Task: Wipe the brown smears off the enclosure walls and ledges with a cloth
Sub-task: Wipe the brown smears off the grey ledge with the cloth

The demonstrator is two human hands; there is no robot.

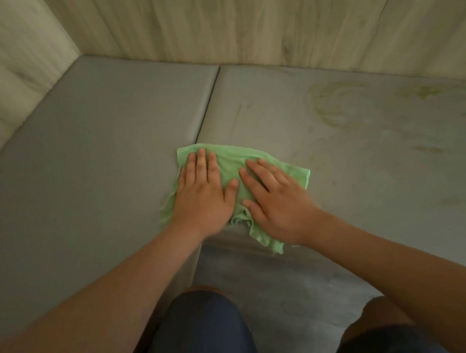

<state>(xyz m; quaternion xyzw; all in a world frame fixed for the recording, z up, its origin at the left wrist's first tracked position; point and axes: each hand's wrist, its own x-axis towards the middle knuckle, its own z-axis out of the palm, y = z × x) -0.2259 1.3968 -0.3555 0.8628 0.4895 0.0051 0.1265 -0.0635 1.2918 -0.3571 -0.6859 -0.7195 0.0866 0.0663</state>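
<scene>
Left hand (202, 190) and right hand (275, 200) flat, fingers straight, pressing green cloth (229, 162) onto grey ledge (86, 174) at front edge. Risk: brown smears (329, 110) well right; bunched cloth may respread them.

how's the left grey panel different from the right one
The left panel looks evenly grey and clean; the right panel carries yellow-brown swirls and streaks. The green cloth lies mostly on the right panel, only its edge on the left panel. Both are flat grey pads meeting at a dark seam below the wood-grain wall.
</scene>
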